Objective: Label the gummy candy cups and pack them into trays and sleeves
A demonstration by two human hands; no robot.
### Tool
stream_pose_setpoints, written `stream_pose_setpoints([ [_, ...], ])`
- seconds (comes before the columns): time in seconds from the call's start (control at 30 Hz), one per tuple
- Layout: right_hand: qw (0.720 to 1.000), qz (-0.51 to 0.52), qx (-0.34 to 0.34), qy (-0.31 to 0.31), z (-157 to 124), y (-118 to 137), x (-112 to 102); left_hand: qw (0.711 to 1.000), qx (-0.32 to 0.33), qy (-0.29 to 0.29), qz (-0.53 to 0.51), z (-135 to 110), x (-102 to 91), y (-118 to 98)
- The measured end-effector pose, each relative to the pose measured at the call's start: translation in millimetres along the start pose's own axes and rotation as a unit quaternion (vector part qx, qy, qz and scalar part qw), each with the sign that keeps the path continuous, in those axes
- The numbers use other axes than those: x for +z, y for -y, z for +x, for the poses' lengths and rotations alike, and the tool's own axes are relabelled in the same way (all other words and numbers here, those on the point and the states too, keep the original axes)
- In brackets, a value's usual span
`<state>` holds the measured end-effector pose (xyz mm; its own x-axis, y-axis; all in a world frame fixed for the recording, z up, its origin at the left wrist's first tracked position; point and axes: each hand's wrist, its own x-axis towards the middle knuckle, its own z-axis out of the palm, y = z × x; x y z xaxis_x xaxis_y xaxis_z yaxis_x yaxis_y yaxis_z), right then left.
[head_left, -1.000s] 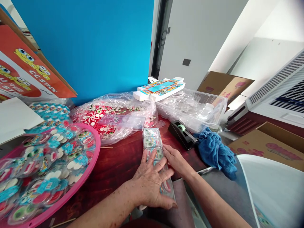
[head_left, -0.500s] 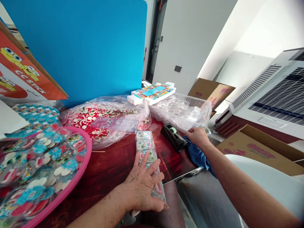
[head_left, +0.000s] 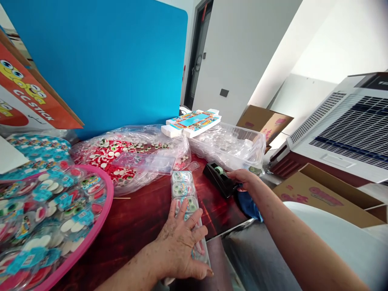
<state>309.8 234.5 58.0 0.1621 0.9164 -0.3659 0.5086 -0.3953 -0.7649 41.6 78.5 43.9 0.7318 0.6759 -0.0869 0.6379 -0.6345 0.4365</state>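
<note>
Left grip [head_left: 179,244] splayed wide over the clear pack [head_left: 182,188]; right grip [head_left: 249,180] at the tape dispenser [head_left: 218,181], its hold hard to tell.

A blue panel [head_left: 121,64] stood behind the surface [head_left: 133,218], left of a dark door [head_left: 199,54] in a pale wall [head_left: 242,52]. An orange carton [head_left: 32,95] rose at far left, while two brown cartons [head_left: 327,202] sat near a white cooler [head_left: 339,129] at right.

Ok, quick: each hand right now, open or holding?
Left hand: open, fingers spread over the clear pack.
Right hand: at the end of the black tape dispenser; cannot tell if its grip is closed.
</note>
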Motion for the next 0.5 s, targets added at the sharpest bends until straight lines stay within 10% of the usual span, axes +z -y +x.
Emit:
stream_pose_setpoints([
  [0.17,0.989,0.126,0.062,0.036,-20,5,-15,1.0,-0.001,0.003,0.001,1,-0.8,0],
  [0.5,0.973,0.228,-0.023,-0.033,-53,-56,0,1.0,-0.002,-0.02,0.011,1,1.7,0],
])
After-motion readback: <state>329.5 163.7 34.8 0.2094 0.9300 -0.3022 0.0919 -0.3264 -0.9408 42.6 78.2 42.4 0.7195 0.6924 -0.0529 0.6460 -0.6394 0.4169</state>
